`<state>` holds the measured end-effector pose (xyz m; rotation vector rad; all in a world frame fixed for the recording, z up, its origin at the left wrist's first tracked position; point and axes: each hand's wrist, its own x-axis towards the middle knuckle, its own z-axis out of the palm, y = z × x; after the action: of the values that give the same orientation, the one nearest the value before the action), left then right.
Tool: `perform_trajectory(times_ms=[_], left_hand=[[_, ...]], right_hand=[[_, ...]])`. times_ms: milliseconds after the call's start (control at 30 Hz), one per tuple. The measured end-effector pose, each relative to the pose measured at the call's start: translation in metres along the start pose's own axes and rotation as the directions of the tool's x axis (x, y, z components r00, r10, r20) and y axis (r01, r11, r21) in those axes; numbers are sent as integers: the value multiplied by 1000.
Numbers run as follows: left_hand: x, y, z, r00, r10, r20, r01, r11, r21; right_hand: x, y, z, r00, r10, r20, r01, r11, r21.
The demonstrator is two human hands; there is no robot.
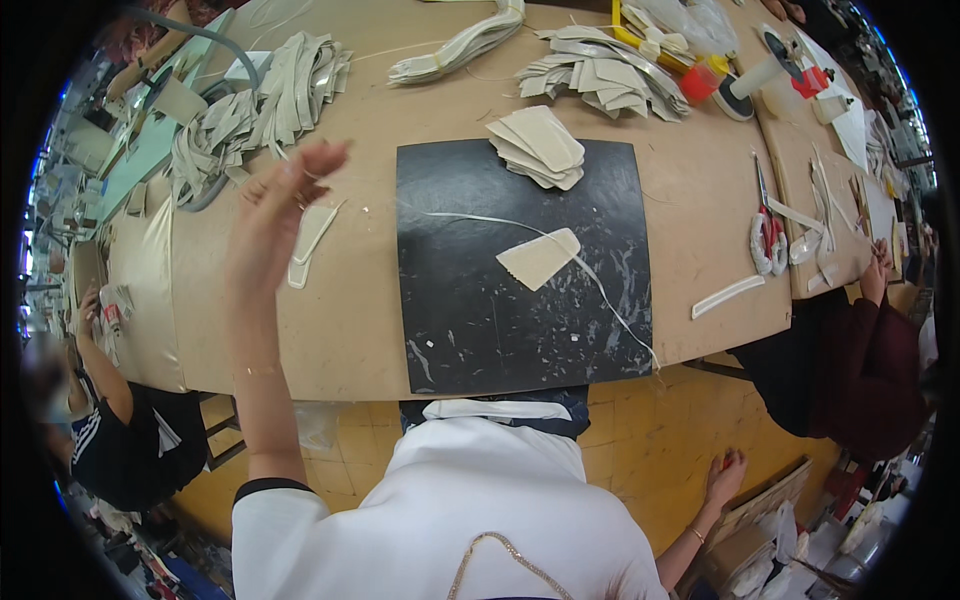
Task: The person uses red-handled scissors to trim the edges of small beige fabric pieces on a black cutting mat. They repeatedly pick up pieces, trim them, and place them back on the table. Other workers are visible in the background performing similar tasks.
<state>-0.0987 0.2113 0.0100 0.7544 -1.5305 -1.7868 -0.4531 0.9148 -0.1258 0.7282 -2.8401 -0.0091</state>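
Note:
My left hand (285, 195) is raised over the table left of the black mat (450, 330), fingers loosely stretched to the right, holding nothing I can see. Beside and partly behind it lies a narrow cream piece (313, 232) with a strip along it. On the mat rests one cream tapered piece (535, 262) with a jagged edge. A thin pale strip (610, 300) runs across the mat, touching that piece. A stack of similar cream pieces (540, 145) sits at the mat's far edge. My right hand (725, 478) hangs low beside me, fingers curled round something small and red, too small to name.
Piles of grey-beige strips (300, 85) and cut pieces (610, 75) lie along the far side. Red-handled scissors (768, 235) and a pale strip (727, 297) are on the right, beyond them a red-capped bottle (703, 78). Co-workers sit at both sides.

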Motion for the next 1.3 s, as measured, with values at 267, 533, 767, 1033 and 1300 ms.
perform_trajectory(times_ms=[267,533,767,1033,1300], left_hand=[[-46,56,143,904,282,323,-294,956,-11],[-37,78,185,813,401,423,-419,906,-54],[-41,22,223,833,44,552,162,934,-319],[-44,-15,237,837,-30,546,245,913,-325],[-56,-88,226,893,26,449,-335,704,626]], right_hand=[[152,-286,-135,977,-138,-161,194,281,940],[199,-421,-224,512,-798,-316,124,-296,947],[196,-368,-214,680,-733,13,3,21,1000],[189,-360,-178,696,-682,226,-345,-41,938],[158,-251,-169,943,-258,-208,179,-133,975]])
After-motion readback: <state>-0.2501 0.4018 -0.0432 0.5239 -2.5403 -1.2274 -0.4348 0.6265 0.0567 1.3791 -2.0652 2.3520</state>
